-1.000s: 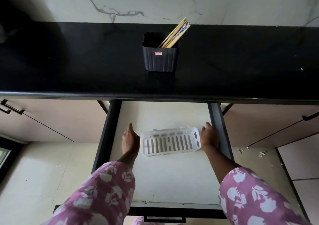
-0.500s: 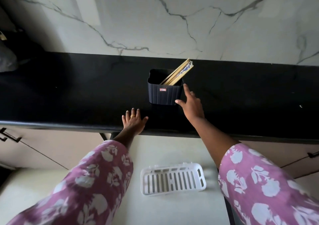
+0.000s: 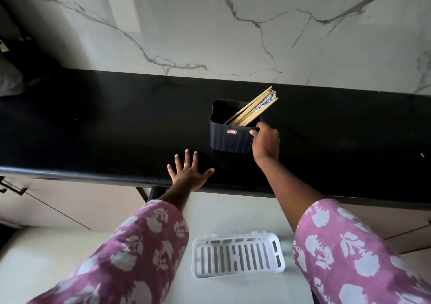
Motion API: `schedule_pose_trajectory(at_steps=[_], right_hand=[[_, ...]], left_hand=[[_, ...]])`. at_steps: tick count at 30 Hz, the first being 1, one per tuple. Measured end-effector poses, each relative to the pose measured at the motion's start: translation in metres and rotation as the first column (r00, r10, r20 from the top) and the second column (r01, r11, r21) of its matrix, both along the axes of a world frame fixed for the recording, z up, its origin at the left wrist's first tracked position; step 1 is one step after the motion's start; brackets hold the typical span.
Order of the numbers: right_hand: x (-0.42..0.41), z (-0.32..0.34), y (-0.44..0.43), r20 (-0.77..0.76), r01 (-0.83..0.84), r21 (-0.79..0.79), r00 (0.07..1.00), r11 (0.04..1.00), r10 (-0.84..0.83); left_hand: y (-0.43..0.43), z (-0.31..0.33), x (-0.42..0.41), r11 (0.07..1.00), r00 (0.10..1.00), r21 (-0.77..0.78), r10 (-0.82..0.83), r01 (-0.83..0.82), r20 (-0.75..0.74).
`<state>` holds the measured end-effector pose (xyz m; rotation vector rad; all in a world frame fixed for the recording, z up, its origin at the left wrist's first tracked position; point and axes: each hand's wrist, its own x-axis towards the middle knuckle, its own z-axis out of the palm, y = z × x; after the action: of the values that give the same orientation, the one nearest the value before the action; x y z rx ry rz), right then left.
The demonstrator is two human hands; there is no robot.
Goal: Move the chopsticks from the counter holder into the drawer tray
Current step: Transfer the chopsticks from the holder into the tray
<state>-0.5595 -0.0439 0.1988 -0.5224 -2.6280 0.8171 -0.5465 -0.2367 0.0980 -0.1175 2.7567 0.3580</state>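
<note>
Nearest the viewer, at about 6 o'clock, a white slotted plastic tray (image 3: 238, 256) lies in the open, pale-floored drawer (image 3: 233, 210), and nothing rests in it, so no chopstick has reached its place. Two arms in pink floral sleeves (image 3: 130, 252) reach up past the tray from either side of it. Beyond the drawer runs the glossy black stone counter (image 3: 93, 129). The left hand (image 3: 188, 175) lies flat on its front edge just left of centre, fingers spread wide and holding nothing (a gold ring shows on one finger). Further on, toward 1 o'clock, the right hand (image 3: 265, 141) curls around the right front corner of the dark ribbed plastic holder (image 3: 229, 138), thumb and fingers touching its rim. The bundle of pale wooden chopsticks (image 3: 253, 110) leans inside the holder, tips pointing toward 2 o'clock, untouched by either hand. Judging from this, the whole transfer remains: lifting the chopsticks out and laying them in the tray.
</note>
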Motion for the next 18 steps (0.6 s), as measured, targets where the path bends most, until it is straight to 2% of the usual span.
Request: schedule_pose_trajectory(at_steps=[5,14,18], right_hand=[[0.024,-0.001,0.025,-0.042,0.039,0.069,0.998,0.997,-0.036],[0.054,0.009,0.054,0.01,0.069,0.086,0.997,0.994,-0.07],[0.055,0.018,0.065,-0.016,0.174,0.008,0.985,0.985,-0.174]], left_hand=[[0.002,0.001,0.006,1.0,0.997,0.026,0.003,0.0,-0.081],[0.002,0.0,0.019,0.999,0.994,0.032,0.02,-0.017,-0.106],[0.005,-0.001,0.02,0.999,0.996,0.035,-0.015,0.019,-0.089]])
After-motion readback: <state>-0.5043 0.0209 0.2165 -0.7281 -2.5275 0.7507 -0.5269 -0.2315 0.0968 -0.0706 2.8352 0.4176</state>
